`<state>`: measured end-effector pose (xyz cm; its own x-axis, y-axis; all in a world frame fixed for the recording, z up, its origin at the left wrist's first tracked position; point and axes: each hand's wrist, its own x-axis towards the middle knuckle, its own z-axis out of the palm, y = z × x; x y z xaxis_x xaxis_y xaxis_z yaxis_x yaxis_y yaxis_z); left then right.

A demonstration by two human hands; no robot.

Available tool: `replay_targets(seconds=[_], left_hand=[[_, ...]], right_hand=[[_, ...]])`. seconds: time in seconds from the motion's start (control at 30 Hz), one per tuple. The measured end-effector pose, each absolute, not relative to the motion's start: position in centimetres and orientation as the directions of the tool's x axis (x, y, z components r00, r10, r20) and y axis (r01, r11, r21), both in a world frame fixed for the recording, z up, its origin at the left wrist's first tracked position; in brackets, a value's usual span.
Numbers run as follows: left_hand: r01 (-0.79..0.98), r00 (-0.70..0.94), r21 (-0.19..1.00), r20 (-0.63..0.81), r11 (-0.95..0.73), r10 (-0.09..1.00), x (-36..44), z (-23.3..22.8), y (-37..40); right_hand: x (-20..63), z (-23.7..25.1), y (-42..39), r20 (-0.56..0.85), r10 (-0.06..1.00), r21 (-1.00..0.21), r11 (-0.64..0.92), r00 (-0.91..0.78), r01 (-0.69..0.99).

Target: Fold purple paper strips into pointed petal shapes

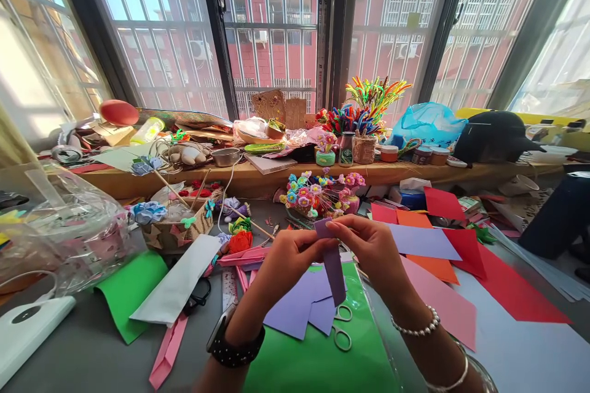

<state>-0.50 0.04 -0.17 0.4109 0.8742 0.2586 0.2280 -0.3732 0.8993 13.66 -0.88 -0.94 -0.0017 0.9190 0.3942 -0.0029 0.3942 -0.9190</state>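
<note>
Both pinching! Left hand (pixel 288 256) and right hand (pixel 369 245) clamped on narrow matte purple paper strip (pixel 332 264), steel scissors (pixel 342 326) below, half hidden.

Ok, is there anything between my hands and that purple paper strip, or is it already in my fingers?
Nothing visible is in the way. The left hand and right hand both pinch the top of the purple paper strip, which hangs down freely above the scissors and the green sheet.
</note>
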Motion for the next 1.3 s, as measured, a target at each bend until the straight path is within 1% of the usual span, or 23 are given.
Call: replay_targets(seconds=[0.2, 0.37, 0.53, 0.7, 0.83, 0.93, 1.0, 1.1, 1.2, 1.3], left_hand=[[0.235, 0.407, 0.898, 0.256, -0.372, 0.877, -0.4, 0.0, -0.1], [0.208, 0.384, 0.923, 0.227, -0.323, 0.895, -0.3, 0.3, -0.3], [0.122, 0.3, 0.959, 0.209, -0.255, 0.931, -0.4, 0.3, -0.4], [0.059, 0.288, 0.98, 0.163, -0.188, 0.944, -0.4, 0.2, -0.5], [0.025, 0.279, 0.984, 0.161, -0.175, 0.947, -0.2, 0.3, -0.7], [0.028, 0.233, 0.982, 0.175, -0.187, 0.957, -0.1, 0.3, -0.7], [0.009, 0.18, 0.98, 0.192, -0.197, 0.965, -0.2, 0.2, -0.6], [-0.074, 0.105, 0.976, 0.214, -0.207, 0.971, -0.4, 0.1, -0.4], [-0.111, 0.059, 0.969, 0.228, -0.221, 0.972, -0.6, 0.1, -0.2], [-0.075, 0.034, 0.969, 0.24, -0.237, 0.97, -0.7, 0.2, -0.3]], right_hand=[[13.4, -1.0, -1.1, 0.363, 0.931, -0.932, 0.363, 0.029, -0.007], [13.1, -1.1, -1.4, 0.415, 0.902, -0.909, 0.407, 0.116, 0.089], [13.2, -1.1, -1.5, 0.45, 0.87, -0.891, 0.425, 0.203, 0.159], [13.2, -1.1, -1.4, 0.481, 0.847, -0.875, 0.448, 0.224, 0.183], [13.0, -0.9, -1.6, 0.478, 0.848, -0.876, 0.442, 0.229, 0.192], [13.2, -0.7, -1.7, 0.459, 0.857, -0.886, 0.418, 0.236, 0.202], [13.5, -0.6, -1.6, 0.444, 0.873, -0.892, 0.409, 0.202, 0.193], [14.1, -0.5, -1.5, 0.384, 0.923, -0.912, 0.376, 0.024, 0.166], [14.4, -0.3, -1.6, 0.3, 0.944, -0.912, 0.326, -0.139, 0.247], [14.3, -0.1, -2.0, 0.258, 0.952, -0.891, 0.3, -0.163, 0.34]])
